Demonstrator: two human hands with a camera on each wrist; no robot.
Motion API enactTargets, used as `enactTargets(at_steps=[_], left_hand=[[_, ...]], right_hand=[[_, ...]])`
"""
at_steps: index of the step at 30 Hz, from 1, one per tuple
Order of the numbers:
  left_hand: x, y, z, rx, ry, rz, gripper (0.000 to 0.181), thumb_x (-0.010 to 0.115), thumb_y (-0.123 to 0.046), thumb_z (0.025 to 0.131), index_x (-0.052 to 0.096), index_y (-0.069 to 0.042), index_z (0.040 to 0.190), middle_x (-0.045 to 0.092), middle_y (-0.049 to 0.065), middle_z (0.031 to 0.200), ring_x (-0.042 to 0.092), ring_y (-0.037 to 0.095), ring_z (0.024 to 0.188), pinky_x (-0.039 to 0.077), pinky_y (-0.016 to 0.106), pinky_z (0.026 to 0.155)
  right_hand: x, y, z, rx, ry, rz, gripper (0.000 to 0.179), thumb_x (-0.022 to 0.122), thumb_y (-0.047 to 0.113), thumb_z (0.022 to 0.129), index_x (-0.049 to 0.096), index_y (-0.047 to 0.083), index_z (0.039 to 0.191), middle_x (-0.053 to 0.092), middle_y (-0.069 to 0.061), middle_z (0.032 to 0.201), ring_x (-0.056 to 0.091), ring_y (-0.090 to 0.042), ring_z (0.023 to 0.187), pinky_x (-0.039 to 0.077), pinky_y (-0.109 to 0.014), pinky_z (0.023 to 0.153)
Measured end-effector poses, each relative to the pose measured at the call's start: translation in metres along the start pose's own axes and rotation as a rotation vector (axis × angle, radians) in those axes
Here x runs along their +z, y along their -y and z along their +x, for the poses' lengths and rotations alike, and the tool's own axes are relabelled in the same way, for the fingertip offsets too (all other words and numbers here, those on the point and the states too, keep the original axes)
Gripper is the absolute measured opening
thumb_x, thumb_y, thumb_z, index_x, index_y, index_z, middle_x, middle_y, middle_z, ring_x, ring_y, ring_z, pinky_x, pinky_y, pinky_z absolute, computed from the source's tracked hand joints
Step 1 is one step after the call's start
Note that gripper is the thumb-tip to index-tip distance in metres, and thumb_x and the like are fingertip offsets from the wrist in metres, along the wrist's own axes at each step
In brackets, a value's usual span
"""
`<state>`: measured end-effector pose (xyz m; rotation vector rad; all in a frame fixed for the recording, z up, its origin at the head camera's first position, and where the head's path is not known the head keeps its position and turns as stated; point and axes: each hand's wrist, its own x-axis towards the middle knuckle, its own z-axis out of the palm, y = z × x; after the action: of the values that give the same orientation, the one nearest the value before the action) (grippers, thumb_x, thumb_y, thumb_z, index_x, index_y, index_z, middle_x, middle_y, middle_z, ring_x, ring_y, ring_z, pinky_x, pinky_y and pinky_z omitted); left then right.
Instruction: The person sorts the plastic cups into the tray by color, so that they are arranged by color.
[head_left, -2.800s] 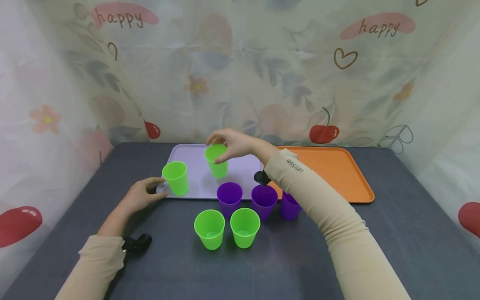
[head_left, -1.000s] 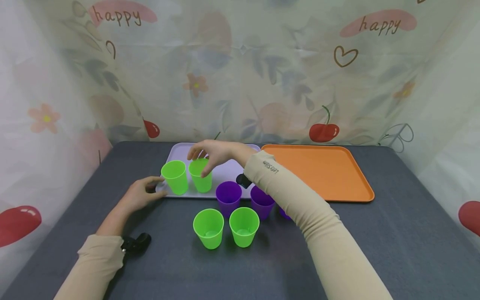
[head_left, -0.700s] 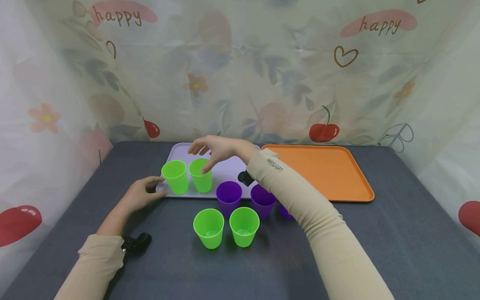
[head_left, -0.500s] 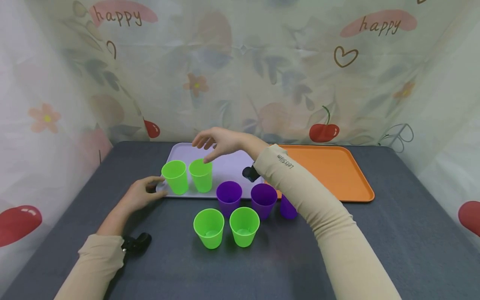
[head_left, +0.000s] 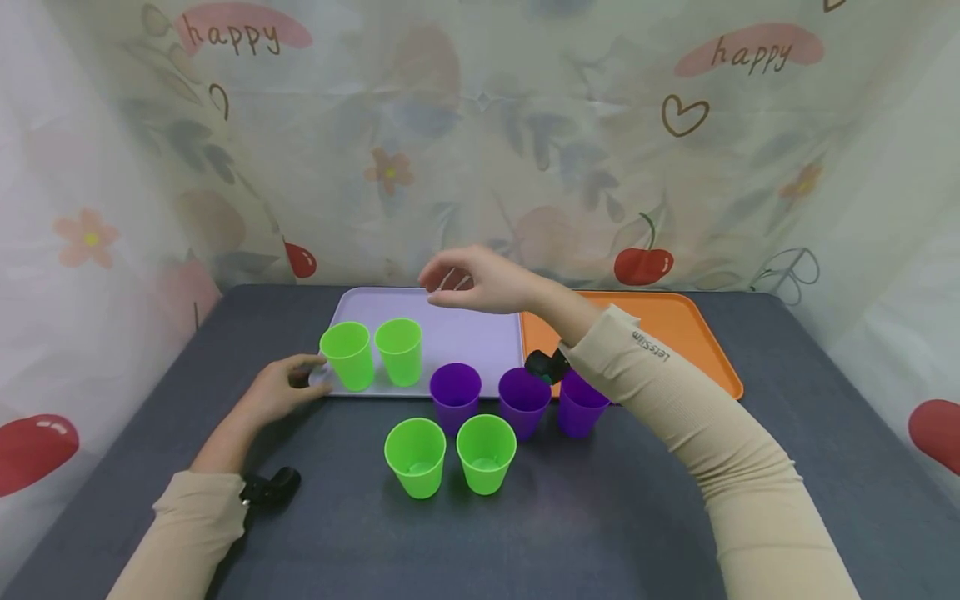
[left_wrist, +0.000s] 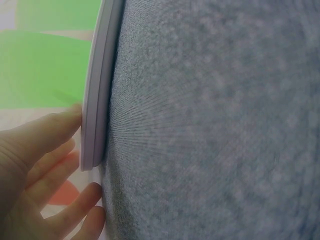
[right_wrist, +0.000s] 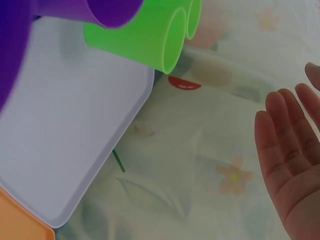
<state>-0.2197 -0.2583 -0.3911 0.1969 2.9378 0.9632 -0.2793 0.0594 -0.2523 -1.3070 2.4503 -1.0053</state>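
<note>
My left hand (head_left: pixel 283 390) rests at the left rim of the lilac tray (head_left: pixel 472 333), fingers loosely bent; in the left wrist view the thumb (left_wrist: pixel 55 127) touches the tray's rim. Two green cups, a left one (head_left: pixel 351 358) and a right one (head_left: pixel 401 354), stand upright side by side on that tray. My right hand (head_left: pixel 483 279) hovers over the back of the lilac tray, apart from the cups. Its fingers bend loosely and hold nothing; the right wrist view shows a bare palm (right_wrist: pixel 295 165).
Two more green cups (head_left: pixel 416 458) stand on the dark table in front. Behind them is a row of purple cups, left (head_left: pixel 456 400), middle (head_left: pixel 523 408) and right (head_left: pixel 581 408). An orange tray (head_left: pixel 645 325) lies at the right, partly under the right arm.
My right hand set a green cup down beside the left one on the lilac tray, let go, then rose and moved right. The left hand stayed put.
</note>
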Motion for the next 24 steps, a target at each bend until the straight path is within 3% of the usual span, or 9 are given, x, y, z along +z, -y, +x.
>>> enactTargets(at_steps=[7,18,24], left_hand=[[0.001,0.001,0.001,-0.014,0.008,0.004,0.053,0.067,-0.027,0.085,0.053,0.003,0.127,0.051,0.031,0.129,0.051,0.047,0.116,0.045,0.055,0.091],[0.0,0.001,0.0,-0.002,0.001,0.005,0.053,0.067,-0.027,0.085,0.053,0.003,0.126,0.051,0.031,0.129,0.052,0.046,0.115,0.044,0.055,0.092],[0.001,0.002,0.0,0.001,-0.005,0.004,0.052,0.067,-0.026,0.085,0.053,0.003,0.126,0.051,0.031,0.128,0.052,0.047,0.115,0.044,0.055,0.092]], right_hand=[[0.009,0.002,-0.035,-0.022,-0.048,0.026,0.023,0.062,0.013,0.088,0.062,0.005,0.11,0.066,-0.009,0.107,0.066,-0.016,0.093,0.054,-0.026,0.082],[0.03,0.004,-0.085,0.001,-0.08,0.082,0.021,0.063,0.009,0.087,0.062,0.004,0.108,0.067,-0.009,0.107,0.066,-0.019,0.096,0.053,-0.026,0.084],[0.046,-0.002,-0.106,-0.001,-0.074,0.142,0.029,0.064,0.006,0.085,0.058,0.001,0.113,0.064,-0.014,0.113,0.063,-0.023,0.104,0.053,-0.028,0.087]])
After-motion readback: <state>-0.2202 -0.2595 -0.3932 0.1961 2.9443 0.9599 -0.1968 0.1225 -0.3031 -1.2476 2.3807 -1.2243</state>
